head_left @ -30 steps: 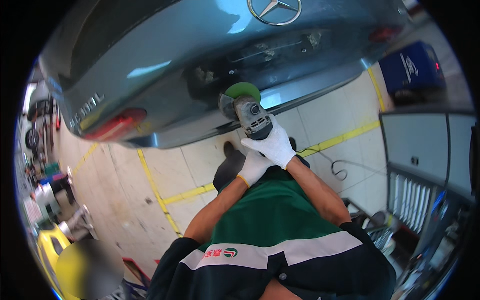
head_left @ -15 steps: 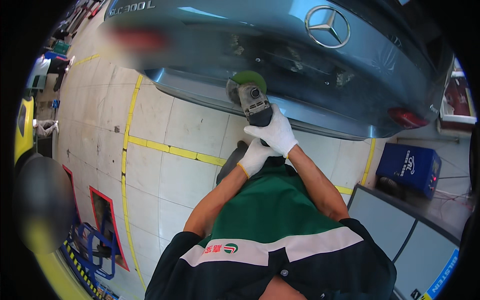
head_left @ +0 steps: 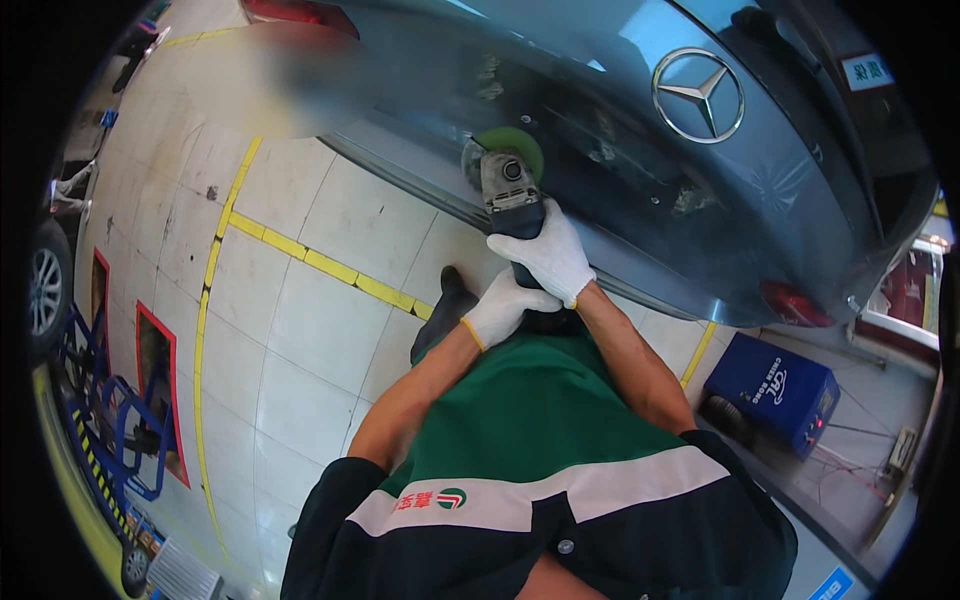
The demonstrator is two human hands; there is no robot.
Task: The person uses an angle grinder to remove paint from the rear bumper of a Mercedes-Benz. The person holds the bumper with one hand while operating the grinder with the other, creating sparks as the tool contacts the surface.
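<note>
An angle grinder point(head_left: 511, 181) with a green round disc point(head_left: 522, 152) is held between my two white-gloved hands. My right hand point(head_left: 552, 256) wraps round the grinder's body behind its grey head. Lower down, my left hand point(head_left: 504, 310) closes round the rear of the handle, close to my green apron. The disc is at the dark recessed panel of a grey-blue car's rear lid point(head_left: 590, 95); whether it touches the paint I cannot tell. Scuffed, whitish patches point(head_left: 690, 198) and small holes mark that panel. A clear guard point(head_left: 472, 163) shows beside the disc.
Below the car's rear edge lies a tiled floor point(head_left: 300, 320) with yellow lines. At right stands a blue box-shaped machine point(head_left: 770, 393) with cables. Blue metal frames point(head_left: 130, 430) and red-edged floor openings point(head_left: 160, 390) are at left. My dark shoe point(head_left: 452, 280) shows beside my left hand.
The view has turned, so the car and floor appear tilted more. Both hands keep their grip on the grinder, and its disc stays near the same part of the panel.
</note>
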